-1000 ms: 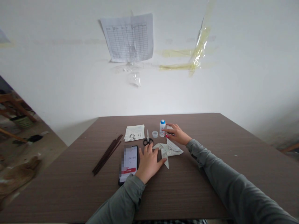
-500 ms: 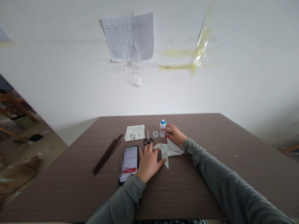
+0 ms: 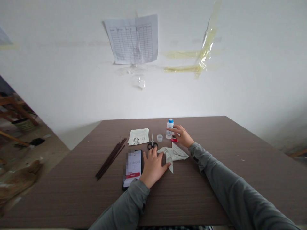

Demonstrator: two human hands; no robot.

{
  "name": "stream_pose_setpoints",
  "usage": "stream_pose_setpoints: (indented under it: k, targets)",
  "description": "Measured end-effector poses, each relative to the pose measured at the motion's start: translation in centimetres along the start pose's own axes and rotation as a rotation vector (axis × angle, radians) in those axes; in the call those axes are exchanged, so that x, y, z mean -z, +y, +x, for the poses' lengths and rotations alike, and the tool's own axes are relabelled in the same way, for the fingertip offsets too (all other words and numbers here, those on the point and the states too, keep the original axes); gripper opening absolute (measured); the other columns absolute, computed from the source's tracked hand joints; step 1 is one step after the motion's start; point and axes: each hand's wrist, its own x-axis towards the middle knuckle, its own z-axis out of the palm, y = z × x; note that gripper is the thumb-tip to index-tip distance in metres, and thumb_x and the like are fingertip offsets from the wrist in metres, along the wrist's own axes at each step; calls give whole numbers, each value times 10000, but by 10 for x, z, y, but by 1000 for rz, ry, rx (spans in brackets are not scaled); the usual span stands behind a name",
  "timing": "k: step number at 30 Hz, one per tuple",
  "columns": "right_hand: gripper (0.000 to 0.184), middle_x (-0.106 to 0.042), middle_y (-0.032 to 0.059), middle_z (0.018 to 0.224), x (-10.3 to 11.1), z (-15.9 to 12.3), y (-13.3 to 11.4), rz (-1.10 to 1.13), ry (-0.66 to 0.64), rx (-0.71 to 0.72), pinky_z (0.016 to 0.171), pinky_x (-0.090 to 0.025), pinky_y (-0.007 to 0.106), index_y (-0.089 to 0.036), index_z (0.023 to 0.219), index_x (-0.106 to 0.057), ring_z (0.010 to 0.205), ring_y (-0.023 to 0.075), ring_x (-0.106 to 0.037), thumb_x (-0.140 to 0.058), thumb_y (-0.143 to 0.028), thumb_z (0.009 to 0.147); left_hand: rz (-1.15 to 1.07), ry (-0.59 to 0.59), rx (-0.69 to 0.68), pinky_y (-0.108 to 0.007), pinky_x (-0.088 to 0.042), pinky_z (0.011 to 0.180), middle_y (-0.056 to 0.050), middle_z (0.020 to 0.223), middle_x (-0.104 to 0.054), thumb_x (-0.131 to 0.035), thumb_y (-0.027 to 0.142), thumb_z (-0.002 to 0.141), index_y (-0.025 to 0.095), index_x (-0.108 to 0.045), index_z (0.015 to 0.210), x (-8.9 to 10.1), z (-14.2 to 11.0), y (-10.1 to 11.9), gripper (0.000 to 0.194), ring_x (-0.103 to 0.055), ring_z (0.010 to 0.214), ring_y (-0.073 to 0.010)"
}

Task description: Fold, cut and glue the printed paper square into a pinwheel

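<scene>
My left hand (image 3: 153, 166) lies flat with its fingers spread, pressing the left part of a folded printed paper shape (image 3: 174, 154) on the brown table (image 3: 216, 179). My right hand (image 3: 183, 136) is stretched out past the paper, its fingers closed round a small white bottle with a blue cap (image 3: 169, 127). A small red object (image 3: 174, 140) lies under that hand's fingers. A clear round cap (image 3: 159, 138) stands just left of the bottle.
A phone (image 3: 132, 166) with a lit screen lies by my left wrist. Black-handled scissors (image 3: 152, 144) and printed sheets (image 3: 138, 136) lie behind it. Several dark thin sticks (image 3: 110, 158) lie at the left. A table sheet (image 3: 133, 38) and yellowed tape (image 3: 203, 54) hang on the wall.
My right hand has closed on the white bottle and shifted it a little to the right and up. The red object now shows beneath the hand. My left hand has stayed put.
</scene>
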Motion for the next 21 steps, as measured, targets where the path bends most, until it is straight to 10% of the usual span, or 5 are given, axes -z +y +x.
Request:
stream_pose_setpoints:
  k: [15, 21]
  targets:
    - [466, -914, 96, 1078, 34, -62, -1, -50, 336, -150, 1164, -668, 651, -326, 1532, -950, 1085, 384, -817, -719, -331, 1127, -25, -11, -12, -840, -371, 1585, -202, 2020, -617, -898, 497, 1136, 280, -837, 1761, -9, 1, 1, 664, -515, 1904, -512]
    - [390, -907, 111, 1000, 33, -67, -17, 10, 354, -284, 1093, -689, 664, -304, 997, -933, 1019, 402, -821, -865, -671, 1108, -29, 10, -6, -844, -395, 1573, -186, 2015, -628, -941, 463, 1100, 321, -868, 1726, -12, 2, 1, 646, -523, 1904, -522]
